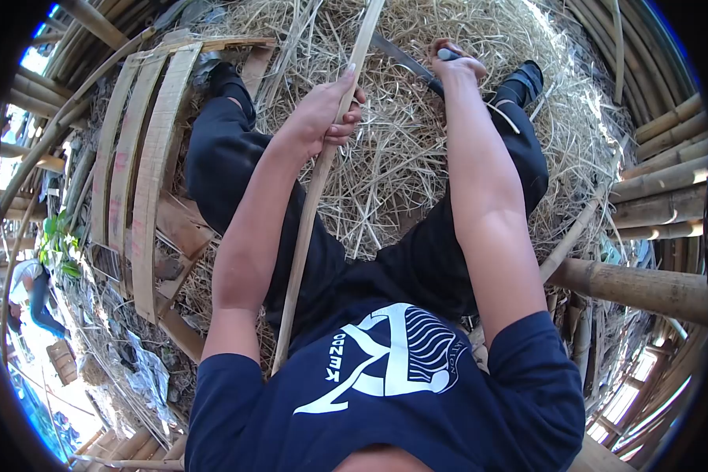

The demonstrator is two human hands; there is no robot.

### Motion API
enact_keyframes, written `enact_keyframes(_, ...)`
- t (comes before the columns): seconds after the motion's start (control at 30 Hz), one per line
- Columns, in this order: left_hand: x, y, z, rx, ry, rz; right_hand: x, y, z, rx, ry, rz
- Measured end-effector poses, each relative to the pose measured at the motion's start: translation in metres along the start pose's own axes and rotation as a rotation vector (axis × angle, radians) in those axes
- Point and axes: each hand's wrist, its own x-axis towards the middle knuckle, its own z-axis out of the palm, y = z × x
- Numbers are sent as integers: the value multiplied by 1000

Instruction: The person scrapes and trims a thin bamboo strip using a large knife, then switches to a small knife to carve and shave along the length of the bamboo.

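My left hand (pixel 328 116) is wrapped round a long, pale strip of split bamboo (pixel 315 197), which runs from beside my torso up past the top edge of the view. To the right, my right hand (pixel 458 63) is closed round the handle of a knife (pixel 407 61). The dark blade points up and left, towards the strip, over the shavings. A thin curled shaving (pixel 505 116) lies by my right leg. Both forearms reach forward between my spread knees.
Pale shavings (pixel 393 173) cover the ground between my legs. A slatted wooden crate (pixel 153 149) stands at the left. Thick bamboo poles (pixel 637 287) lie at the right, with more stacked behind. Another person (pixel 39 295) is at the far left.
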Motion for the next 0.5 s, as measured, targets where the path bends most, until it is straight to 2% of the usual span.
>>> enact_keyframes(0.17, 3, -2, -3, 8, -5, 5, -22, 1, 31, 195, 119, -97)
enact_keyframes(0.23, 4, -3, -3, 21, -8, 5, -26, 1, 35, 217, 81, -112)
enact_keyframes(0.3, 6, -4, -4, 12, -4, -9, -24, 0, 37, 15, -165, -4)
enact_keyframes(0.33, 7, -4, -5, 19, -4, -4, -25, 0, 41, -169, -223, 138)
enact_keyframes(0.43, 8, -4, -5, 24, 3, -1, -52, 19, 43, -1199, -552, 133)
enact_keyframes(0.5, 6, -5, -3, -1, 31, -25, -66, 26, 50, -1274, -552, 157)
